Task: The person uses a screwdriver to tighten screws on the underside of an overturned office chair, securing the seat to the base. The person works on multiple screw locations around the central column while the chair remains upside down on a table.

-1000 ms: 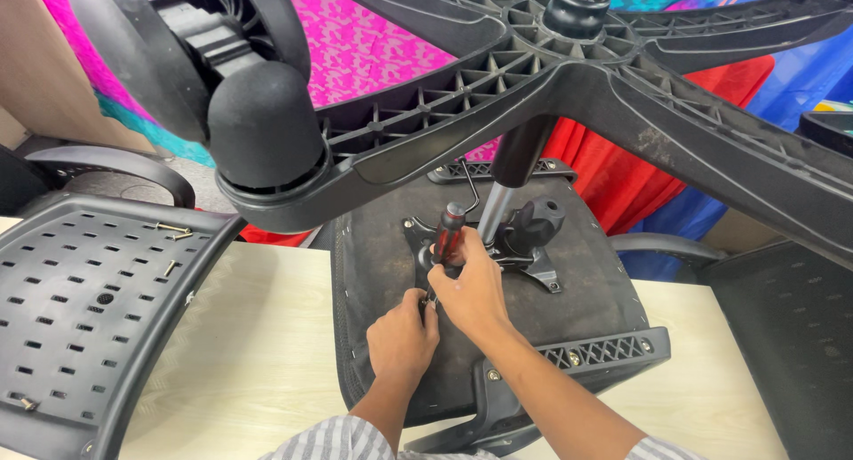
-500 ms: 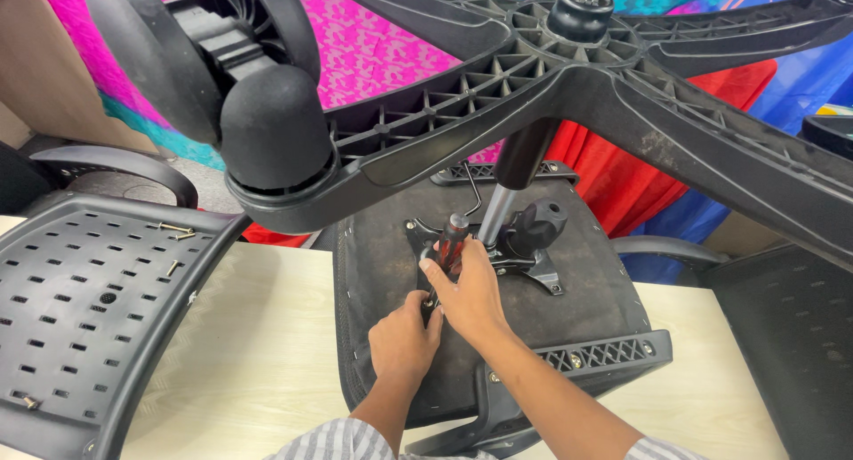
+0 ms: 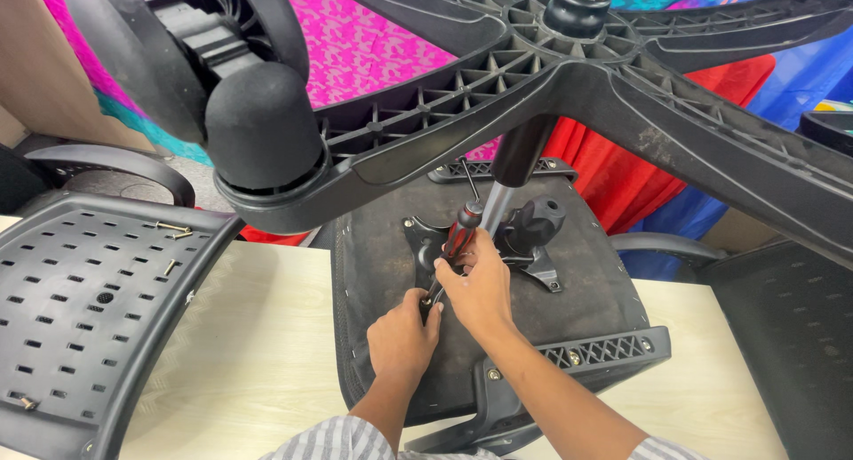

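Note:
An office chair lies upside down on the table, its black seat underside (image 3: 586, 291) facing up and its five-arm base (image 3: 569, 78) looming close to the camera. My right hand (image 3: 475, 282) is closed around a screwdriver with a red and black handle (image 3: 460, 232), tip down at the metal mechanism plate (image 3: 426, 238). My left hand (image 3: 400, 336) sits just below it, fingers pinched at the screwdriver's tip on the seat underside. The gas cylinder (image 3: 511, 176) rises from the plate to the base.
A black perforated chair back (image 3: 80, 309) lies at the left with loose screws (image 3: 173, 232) on it. A caster wheel (image 3: 258, 122) hangs near the camera. An armrest bracket (image 3: 577, 358) juts from the seat. Pale wooden tabletop (image 3: 249, 362) shows between parts. Another black panel (image 3: 791, 336) lies at right.
My right hand has shifted slightly on the screwdriver; the left hand stays at its tip. The view has moved a little.

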